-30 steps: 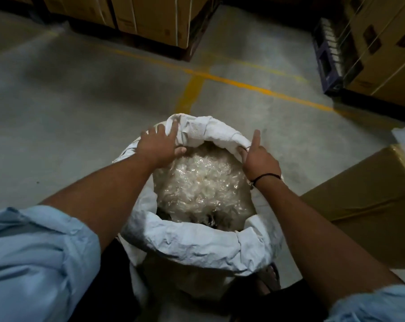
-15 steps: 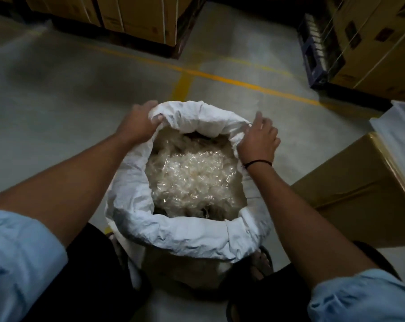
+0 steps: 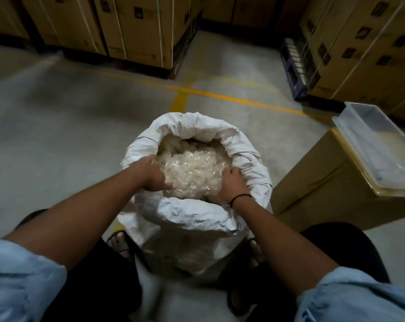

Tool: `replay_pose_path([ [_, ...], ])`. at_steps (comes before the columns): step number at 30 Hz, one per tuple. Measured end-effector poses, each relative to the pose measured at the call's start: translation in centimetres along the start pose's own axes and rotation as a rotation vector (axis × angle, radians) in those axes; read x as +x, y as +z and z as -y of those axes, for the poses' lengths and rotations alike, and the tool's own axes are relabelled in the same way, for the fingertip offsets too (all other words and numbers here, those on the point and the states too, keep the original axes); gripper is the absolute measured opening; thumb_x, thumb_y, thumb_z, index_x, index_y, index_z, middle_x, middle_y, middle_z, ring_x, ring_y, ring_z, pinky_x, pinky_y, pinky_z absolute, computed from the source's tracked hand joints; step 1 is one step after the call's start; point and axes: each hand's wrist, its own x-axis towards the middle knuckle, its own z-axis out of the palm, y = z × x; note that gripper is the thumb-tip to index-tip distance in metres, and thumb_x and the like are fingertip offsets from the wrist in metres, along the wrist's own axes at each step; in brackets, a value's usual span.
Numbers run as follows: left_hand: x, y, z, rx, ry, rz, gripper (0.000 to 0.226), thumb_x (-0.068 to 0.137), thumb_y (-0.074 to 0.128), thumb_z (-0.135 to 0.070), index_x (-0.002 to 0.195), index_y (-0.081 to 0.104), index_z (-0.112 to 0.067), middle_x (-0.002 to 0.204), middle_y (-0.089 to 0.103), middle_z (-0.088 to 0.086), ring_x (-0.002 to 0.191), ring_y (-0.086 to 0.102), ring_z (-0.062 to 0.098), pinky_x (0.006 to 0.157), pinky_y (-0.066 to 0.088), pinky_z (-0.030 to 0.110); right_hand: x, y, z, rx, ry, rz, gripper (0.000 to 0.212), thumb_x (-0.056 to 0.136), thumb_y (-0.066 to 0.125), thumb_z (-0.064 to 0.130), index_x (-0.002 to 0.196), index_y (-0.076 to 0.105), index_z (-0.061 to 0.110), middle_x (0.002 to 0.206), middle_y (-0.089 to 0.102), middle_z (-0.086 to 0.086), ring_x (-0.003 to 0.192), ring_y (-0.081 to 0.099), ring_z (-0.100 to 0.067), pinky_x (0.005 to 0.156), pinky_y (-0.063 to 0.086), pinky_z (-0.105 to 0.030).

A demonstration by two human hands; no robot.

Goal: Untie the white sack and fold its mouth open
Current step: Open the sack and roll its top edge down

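The white sack [image 3: 196,219] stood on the floor [image 3: 57,135] between the person's feet, with a cardboard box [image 3: 313,189] just beside it. Both hands had left its far rim. The right hand [image 3: 234,184] clutched the inner plastic [image 3: 192,168]; the grip of the left hand [image 3: 152,176] could not be told.

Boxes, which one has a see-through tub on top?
The lone box beside the white sack, holding the clear tub; the strapped boxes along the back carry none.

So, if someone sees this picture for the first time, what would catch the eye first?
A white sack stands on the floor in the centre, its mouth rolled open, full of clear plastic-wrapped pieces. The left hand and the right hand are inside the mouth, at either side. To the right, a clear plastic tray lies on a cardboard box.
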Motion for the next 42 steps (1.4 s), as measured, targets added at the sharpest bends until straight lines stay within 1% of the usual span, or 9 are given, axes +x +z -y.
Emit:
replay_pose_path([
  [2, -1.4, 0.5, 0.7, 0.035, -0.156, -0.014, 0.099, 0.078, 0.013, -0.092, 0.154, 0.037, -0.034, 0.169, 0.014, -0.002, 0.156, -0.005, 0.030, 0.118, -0.016, 0.061, 0.0, -1.6, -1.8, -0.006, 0.026, -0.015, 0.076, 0.079, 0.071, 0.023, 0.142, 0.033, 0.003, 0.144, 0.032, -0.022, 0.127, 0.047, -0.041, 0.107, 0.040, -0.043],
  [5, -3.7, -0.6, 2.5, 0.027, -0.296, -0.098, 0.092, 0.087, 0.015, -0.085, 0.161, 0.014, -0.031, 0.170, 0.004, -0.006, 0.156, -0.008, 0.019, 0.116, -0.023, 0.060, 0.7, -3.6, -4.8, 0.019, 0.107, -0.073, 0.065, 0.083, 0.067, 0.017, 0.140, 0.041, 0.000, 0.142, 0.045, -0.025, 0.128, 0.049, -0.039, 0.107, 0.040, -0.040],
  [10, -5.2, -1.1, 1.1, 0.083, -0.250, -0.095, 0.089, 0.084, 0.027, -0.087, 0.150, 0.044, -0.031, 0.168, 0.019, -0.002, 0.156, -0.003, 0.027, 0.115, -0.020, 0.063, -0.1, -4.3, -3.0, -0.121, 0.029, 0.050, 0.060, 0.082, 0.067, 0.025, 0.135, 0.049, 0.004, 0.132, 0.058, -0.021, 0.120, 0.057, -0.035, 0.104, 0.044, -0.039],
  [17, -5.7, -3.2, -4.1, -0.262, 0.288, -0.152, 0.088, 0.067, 0.058, -0.088, 0.142, 0.046, -0.044, 0.144, 0.055, 0.000, 0.138, 0.044, 0.025, 0.111, 0.037, 0.043, -6.3, -3.6, 4.5, 0.041, -0.486, 0.392, 0.097, 0.067, 0.080, 0.064, 0.143, 0.043, 0.017, 0.145, 0.050, -0.003, 0.127, 0.052, -0.022, 0.104, 0.042, -0.032],
  [23, -5.5, -0.5, -8.0, -0.092, 0.212, -0.026, 0.127, 0.066, 0.083, -0.062, 0.161, 0.008, -0.022, 0.143, 0.056, 0.010, 0.128, 0.055, 0.028, 0.105, 0.044, 0.037, -8.0, 3.5, 2.7, -0.423, -0.436, 0.196, 0.140, 0.057, 0.084, 0.065, 0.156, -0.002, 0.015, 0.153, 0.029, -0.019, 0.137, 0.036, -0.040, 0.111, 0.034, -0.051],
  [27, -5.9, -0.5, -8.9, -0.094, 0.262, 0.000, 0.096, 0.072, 0.084, -0.052, 0.150, 0.040, -0.017, 0.139, 0.059, 0.005, 0.124, 0.057, 0.025, 0.101, 0.043, 0.032, -8.5, 4.1, 2.4, -0.400, -0.446, -0.003, 0.103, 0.077, 0.075, 0.039, 0.155, 0.016, 0.009, 0.139, 0.048, -0.020, 0.123, 0.052, -0.040, 0.102, 0.039, -0.052],
  [31, -6.1, -0.9, -8.0, -0.116, 0.238, -0.038, 0.063, 0.072, 0.081, -0.050, 0.124, 0.061, -0.023, 0.120, 0.068, 0.000, 0.108, 0.064, 0.023, 0.083, 0.047, 0.029, -8.1, 3.6, 2.8, -0.470, -0.666, -0.385, 0.039, 0.075, 0.065, 0.015, 0.113, 0.059, 0.007, 0.092, 0.060, -0.010, 0.063, 0.061, -0.031, 0.060, 0.047, -0.039],
  [35, -6.4, -0.8, -7.9, -0.171, 0.203, -0.187, 0.038, 0.091, 0.058, -0.040, 0.123, 0.058, -0.019, 0.122, 0.066, 0.009, 0.109, 0.064, 0.030, 0.092, 0.052, 0.040, -6.9, 3.6, 2.4, -0.414, -0.739, -0.594, 0.026, 0.087, 0.049, 0.013, 0.110, 0.062, 0.007, 0.100, 0.064, -0.011, 0.075, 0.063, -0.032, 0.061, 0.050, -0.040],
  [42, -7.1, 0.6, -10.0, 0.077, 0.136, -0.373, 0.038, 0.104, 0.037, -0.025, 0.138, 0.048, -0.012, 0.123, 0.067, 0.009, 0.107, 0.067, 0.031, 0.082, 0.049, 0.040, -5.8, 1.4, 2.9, -0.062, -0.462, 0.195, 0.075, 0.075, 0.072, 0.022, 0.143, 0.043, 0.013, 0.124, 0.064, -0.011, 0.106, 0.064, -0.033, 0.088, 0.052, -0.038],
])
